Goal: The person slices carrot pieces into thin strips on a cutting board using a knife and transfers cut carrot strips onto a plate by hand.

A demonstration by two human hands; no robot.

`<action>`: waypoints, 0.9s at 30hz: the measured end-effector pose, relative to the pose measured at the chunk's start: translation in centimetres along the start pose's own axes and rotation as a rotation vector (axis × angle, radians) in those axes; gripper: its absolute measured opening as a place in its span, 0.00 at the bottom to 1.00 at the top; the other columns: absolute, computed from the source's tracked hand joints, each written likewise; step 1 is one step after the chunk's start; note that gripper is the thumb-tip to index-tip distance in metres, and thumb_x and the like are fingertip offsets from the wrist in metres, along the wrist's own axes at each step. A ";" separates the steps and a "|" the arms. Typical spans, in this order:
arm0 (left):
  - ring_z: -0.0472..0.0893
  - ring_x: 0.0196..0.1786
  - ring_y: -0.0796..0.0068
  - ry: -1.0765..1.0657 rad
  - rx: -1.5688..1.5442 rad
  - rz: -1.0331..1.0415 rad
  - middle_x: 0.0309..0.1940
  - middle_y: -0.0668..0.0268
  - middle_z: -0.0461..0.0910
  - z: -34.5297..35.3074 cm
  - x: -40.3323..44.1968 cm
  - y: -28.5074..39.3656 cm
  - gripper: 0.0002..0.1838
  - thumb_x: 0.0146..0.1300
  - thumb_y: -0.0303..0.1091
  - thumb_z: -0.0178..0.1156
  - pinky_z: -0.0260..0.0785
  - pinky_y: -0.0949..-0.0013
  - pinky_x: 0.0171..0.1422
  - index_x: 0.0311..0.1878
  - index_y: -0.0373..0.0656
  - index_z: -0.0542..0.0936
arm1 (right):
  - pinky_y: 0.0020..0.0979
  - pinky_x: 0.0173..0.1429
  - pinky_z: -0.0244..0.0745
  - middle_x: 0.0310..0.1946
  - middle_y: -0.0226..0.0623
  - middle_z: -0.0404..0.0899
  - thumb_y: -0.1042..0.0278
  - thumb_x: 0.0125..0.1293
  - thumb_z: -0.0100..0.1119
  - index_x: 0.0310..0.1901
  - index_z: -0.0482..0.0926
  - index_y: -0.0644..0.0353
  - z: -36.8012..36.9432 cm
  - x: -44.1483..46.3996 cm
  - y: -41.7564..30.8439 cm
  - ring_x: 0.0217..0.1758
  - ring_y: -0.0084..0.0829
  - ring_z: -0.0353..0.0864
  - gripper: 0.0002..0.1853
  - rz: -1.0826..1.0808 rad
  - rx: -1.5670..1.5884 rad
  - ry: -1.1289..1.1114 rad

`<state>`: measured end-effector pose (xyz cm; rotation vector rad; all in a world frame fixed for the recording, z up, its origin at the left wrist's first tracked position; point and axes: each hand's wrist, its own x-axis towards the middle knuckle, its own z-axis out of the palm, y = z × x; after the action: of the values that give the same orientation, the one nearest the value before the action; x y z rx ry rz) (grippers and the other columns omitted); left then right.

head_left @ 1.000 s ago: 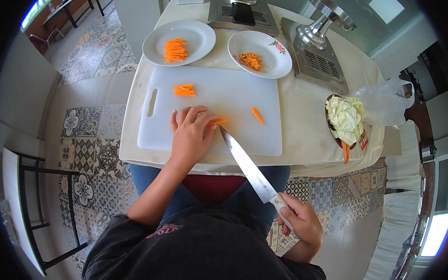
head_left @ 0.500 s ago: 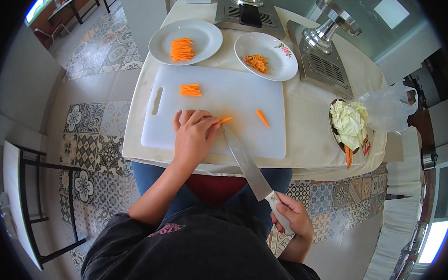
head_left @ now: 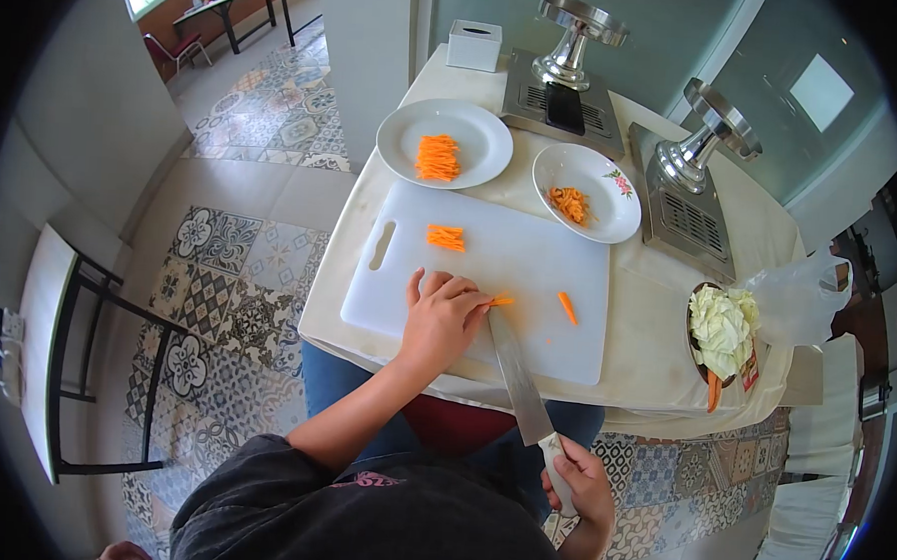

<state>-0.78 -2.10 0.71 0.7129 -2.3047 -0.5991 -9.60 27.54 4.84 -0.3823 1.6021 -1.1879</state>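
My left hand (head_left: 444, 318) rests on the white cutting board (head_left: 398, 288), fingertips pinched on a small carrot piece (head_left: 503, 301). My right hand (head_left: 582, 481) grips the pale handle of a large kitchen knife (head_left: 520, 380). The blade slants up across the board's near edge, its tip right beside the carrot piece at my left fingertips. A small pile of carrot sticks (head_left: 445, 238) lies farther up the board. Another carrot piece (head_left: 567, 308) lies apart on the right side of the board.
Beyond the board, a white plate (head_left: 393, 137) holds carrot strips and a flowered bowl (head_left: 616, 222) holds carrot scraps. Two metal stands (head_left: 694, 206) (head_left: 522, 93) are behind. Cabbage (head_left: 722, 330) and a plastic bag (head_left: 798, 295) sit at right. Part of another person's hand (head_left: 124, 554) shows bottom left.
The camera view has shifted, so the table appears lower and farther right. Both hands keep their holds, and the knife tip stays by the carrot piece. Another person's hand now shows bottom left.
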 end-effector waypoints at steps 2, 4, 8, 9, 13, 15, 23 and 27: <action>0.77 0.55 0.65 0.009 0.007 0.010 0.42 0.74 0.83 0.0 0.2 -0.1 0.07 0.62 0.32 0.69 0.51 0.40 0.77 0.43 0.52 0.89 | 0.23 0.24 0.70 0.26 0.36 0.78 0.63 0.78 0.50 0.72 0.68 0.65 0.0 0.1 -0.1 0.19 0.21 0.74 0.26 -0.007 0.010 -0.018; 0.77 0.55 0.65 0.006 0.009 0.021 0.41 0.74 0.83 -0.1 0.0 -0.1 0.06 0.62 0.32 0.69 0.51 0.41 0.77 0.42 0.52 0.89 | 0.23 0.25 0.70 0.26 0.34 0.77 0.63 0.78 0.50 0.72 0.68 0.63 0.2 -0.3 -0.2 0.19 0.20 0.74 0.25 0.015 0.039 -0.030; 0.77 0.55 0.64 0.010 0.020 0.038 0.41 0.73 0.83 -0.7 0.4 -0.6 0.05 0.62 0.32 0.69 0.52 0.42 0.77 0.41 0.51 0.89 | 0.23 0.26 0.70 0.27 0.31 0.77 0.64 0.79 0.48 0.72 0.70 0.60 0.5 -0.6 -1.1 0.20 0.19 0.74 0.23 0.059 0.070 -0.048; 0.77 0.55 0.63 0.015 0.026 0.038 0.41 0.73 0.83 -0.7 0.4 -0.7 0.05 0.62 0.32 0.68 0.52 0.42 0.76 0.41 0.51 0.88 | 0.23 0.26 0.70 0.27 0.31 0.77 0.64 0.79 0.48 0.72 0.70 0.60 0.5 -0.7 -1.3 0.20 0.19 0.74 0.23 0.061 0.062 -0.054; 0.77 0.54 0.62 0.032 0.036 0.052 0.41 0.72 0.83 -0.7 0.4 -0.5 0.06 0.61 0.31 0.68 0.55 0.43 0.75 0.41 0.49 0.88 | 0.23 0.26 0.71 0.27 0.31 0.78 0.65 0.79 0.49 0.72 0.69 0.59 -0.1 -2.4 -2.4 0.21 0.18 0.74 0.23 0.096 -0.027 -0.019; 0.77 0.54 0.63 0.040 0.043 0.059 0.41 0.71 0.83 -0.7 0.4 -0.5 0.06 0.61 0.31 0.69 0.55 0.44 0.75 0.42 0.49 0.88 | 0.22 0.25 0.70 0.27 0.33 0.78 0.65 0.79 0.49 0.73 0.67 0.62 -0.4 -3.3 -2.8 0.20 0.19 0.74 0.25 0.085 -0.061 -0.036; 0.77 0.53 0.63 0.022 0.002 0.055 0.41 0.70 0.83 -0.9 0.1 -0.7 0.09 0.60 0.29 0.69 0.57 0.47 0.74 0.44 0.47 0.89 | 0.21 0.27 0.71 0.27 0.30 0.78 0.65 0.79 0.50 0.73 0.69 0.59 0.1 -2.8 -2.1 0.21 0.17 0.75 0.24 0.097 0.003 -0.012; 0.77 0.53 0.62 0.013 0.015 0.062 0.41 0.71 0.83 -0.9 0.3 -0.8 0.09 0.61 0.29 0.68 0.55 0.45 0.75 0.44 0.48 0.89 | 0.22 0.26 0.71 0.27 0.31 0.78 0.64 0.79 0.51 0.73 0.69 0.59 0.2 -1.3 -1.3 0.21 0.17 0.74 0.24 0.063 -0.013 -0.022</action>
<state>-0.10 -3.12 1.03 0.6482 -2.3127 -0.5484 -9.33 27.79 6.61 -0.3496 1.5923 -1.1226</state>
